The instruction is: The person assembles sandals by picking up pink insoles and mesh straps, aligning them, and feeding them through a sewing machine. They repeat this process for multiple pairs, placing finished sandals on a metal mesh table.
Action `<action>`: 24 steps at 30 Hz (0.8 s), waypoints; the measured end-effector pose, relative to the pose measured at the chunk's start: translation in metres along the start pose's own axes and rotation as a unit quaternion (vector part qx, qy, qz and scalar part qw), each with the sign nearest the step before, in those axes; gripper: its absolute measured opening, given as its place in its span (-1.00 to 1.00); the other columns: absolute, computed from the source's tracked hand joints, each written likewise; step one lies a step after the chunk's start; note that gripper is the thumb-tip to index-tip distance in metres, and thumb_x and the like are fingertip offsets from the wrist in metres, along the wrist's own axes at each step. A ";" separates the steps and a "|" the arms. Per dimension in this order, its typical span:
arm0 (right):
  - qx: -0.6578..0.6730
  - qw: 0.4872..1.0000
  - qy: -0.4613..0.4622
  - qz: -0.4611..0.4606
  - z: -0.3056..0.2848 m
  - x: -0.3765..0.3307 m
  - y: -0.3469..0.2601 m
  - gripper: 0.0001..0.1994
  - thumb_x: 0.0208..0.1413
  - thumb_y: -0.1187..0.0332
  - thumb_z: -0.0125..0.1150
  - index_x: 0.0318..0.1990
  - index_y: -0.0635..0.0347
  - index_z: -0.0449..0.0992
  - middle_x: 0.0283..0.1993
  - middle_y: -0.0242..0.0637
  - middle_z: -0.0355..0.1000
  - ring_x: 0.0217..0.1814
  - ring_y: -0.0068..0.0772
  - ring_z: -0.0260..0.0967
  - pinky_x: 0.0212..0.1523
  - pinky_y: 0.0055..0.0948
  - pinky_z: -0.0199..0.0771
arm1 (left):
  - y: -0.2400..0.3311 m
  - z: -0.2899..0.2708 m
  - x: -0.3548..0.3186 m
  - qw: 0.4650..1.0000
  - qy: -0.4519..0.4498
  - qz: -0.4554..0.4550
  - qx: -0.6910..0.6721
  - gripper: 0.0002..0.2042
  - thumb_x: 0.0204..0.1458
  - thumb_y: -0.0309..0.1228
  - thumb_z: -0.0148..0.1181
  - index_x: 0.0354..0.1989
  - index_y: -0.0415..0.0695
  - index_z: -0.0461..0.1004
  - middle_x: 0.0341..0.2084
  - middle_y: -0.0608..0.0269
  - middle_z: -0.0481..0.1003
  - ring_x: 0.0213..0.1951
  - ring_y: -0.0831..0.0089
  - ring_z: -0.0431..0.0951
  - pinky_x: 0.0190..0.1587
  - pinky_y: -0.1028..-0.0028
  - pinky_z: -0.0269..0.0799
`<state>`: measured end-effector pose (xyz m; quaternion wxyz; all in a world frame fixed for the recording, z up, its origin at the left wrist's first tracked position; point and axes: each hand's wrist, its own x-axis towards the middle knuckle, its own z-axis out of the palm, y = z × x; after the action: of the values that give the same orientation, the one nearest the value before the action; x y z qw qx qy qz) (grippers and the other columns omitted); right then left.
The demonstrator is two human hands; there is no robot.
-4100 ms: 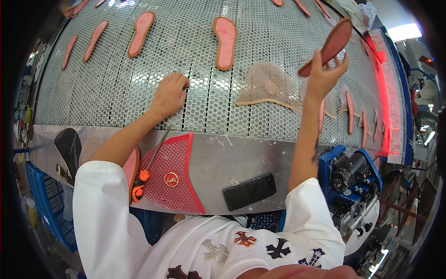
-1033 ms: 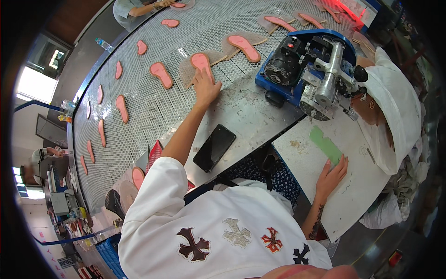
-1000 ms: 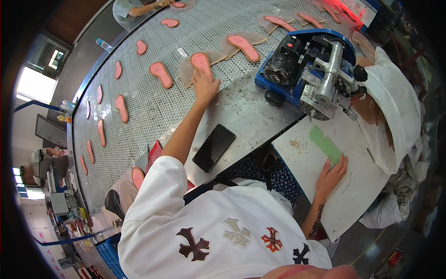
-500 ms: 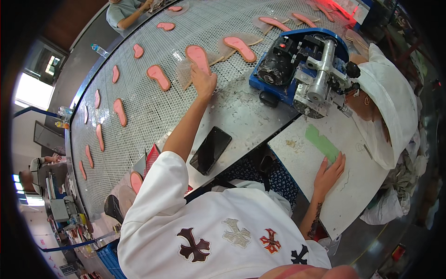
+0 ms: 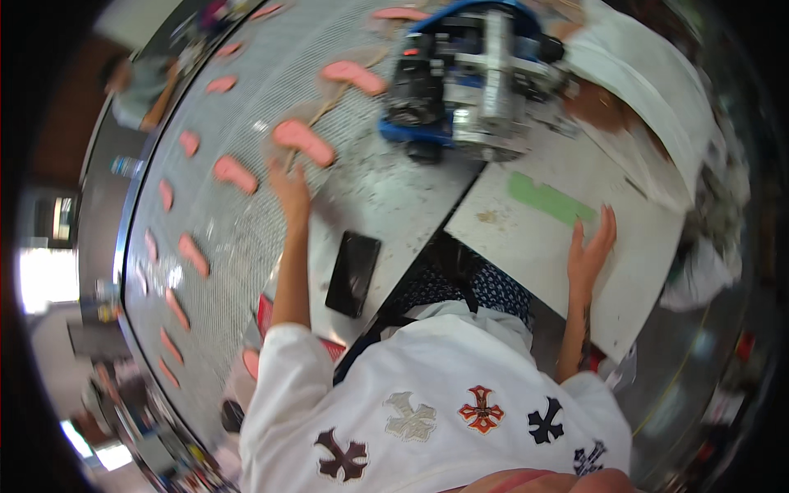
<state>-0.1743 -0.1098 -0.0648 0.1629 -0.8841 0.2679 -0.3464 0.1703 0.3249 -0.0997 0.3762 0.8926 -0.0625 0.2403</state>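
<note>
My left hand (image 5: pixel 290 193) is over the perforated conveyor surface, just below a pink shoe insole (image 5: pixel 304 141) with a tan edge. Its fingers look apart, though motion smears them, and they seem to hold nothing. A thin translucent sheet lies partly under that insole. My right hand (image 5: pixel 590 253) rests with spread fingers on a white board (image 5: pixel 629 292), its fingertips beside the end of a flat green strip (image 5: pixel 549 199). Another pink insole (image 5: pixel 237 174) lies to the left of my left hand, and one more (image 5: pixel 353 76) lies farther off.
A blue machine with a black motor (image 5: pixel 415 90) stands ahead, beside a white cloth-covered bundle (image 5: pixel 645 99). A black phone (image 5: pixel 353 274) lies on the metal table between my arms. Several insoles are spread along the conveyor (image 5: pixel 222 296). Another person (image 5: pixel 141 90) sits across it.
My left hand has come off the pink insole it was touching and sits just below it. My right fingers have lifted away from the green strip and spread. The whole view has turned and shifted.
</note>
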 end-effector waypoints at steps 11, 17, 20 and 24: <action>-0.084 0.991 0.052 -0.091 0.065 0.174 0.077 -0.23 0.04 0.10 0.33 0.31 0.33 0.15 0.35 0.10 0.09 0.37 0.17 0.04 0.34 -0.02 0.07 | 0.074 -0.114 -0.065 0.990 -0.016 -0.064 -0.121 -0.34 0.15 -0.44 -0.03 0.42 -0.24 -0.12 0.20 -0.09 0.25 0.16 0.14 0.36 0.22 0.20 0.27; 0.018 0.994 0.074 -0.078 0.141 0.269 0.067 -0.32 0.03 0.07 0.34 0.24 0.26 0.31 0.23 0.06 0.32 0.31 0.11 0.20 0.29 -0.08 0.17 | 0.085 -0.124 -0.106 0.991 0.007 -0.076 -0.106 -0.35 0.14 -0.49 -0.04 0.42 -0.17 -0.10 0.17 -0.09 0.28 0.08 0.16 0.42 0.18 0.23 0.31; 0.028 0.993 0.046 0.103 0.159 0.296 0.036 -0.52 0.07 0.23 0.23 0.16 0.17 0.41 0.10 0.04 0.43 0.17 0.16 0.33 0.21 -0.10 0.27 | 0.084 -0.131 -0.123 0.989 0.019 -0.096 -0.107 -0.35 0.13 -0.54 -0.06 0.42 -0.16 -0.10 0.16 -0.09 0.28 0.06 0.16 0.43 0.17 0.24 0.33; 0.030 0.983 0.006 0.183 0.169 0.312 0.022 -0.51 0.07 0.25 0.22 0.17 0.17 0.39 0.11 0.04 0.42 0.15 0.17 0.34 0.20 -0.10 0.28 | 0.079 -0.138 -0.140 0.988 0.028 -0.119 -0.096 -0.35 0.12 -0.57 -0.07 0.42 -0.17 -0.08 0.15 -0.10 0.29 0.03 0.17 0.44 0.14 0.26 0.34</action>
<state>0.1288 -0.2932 -0.0305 0.2488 -0.8128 0.4153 -0.3240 -0.0279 0.3560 -0.0323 0.4875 0.8465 0.0322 0.2114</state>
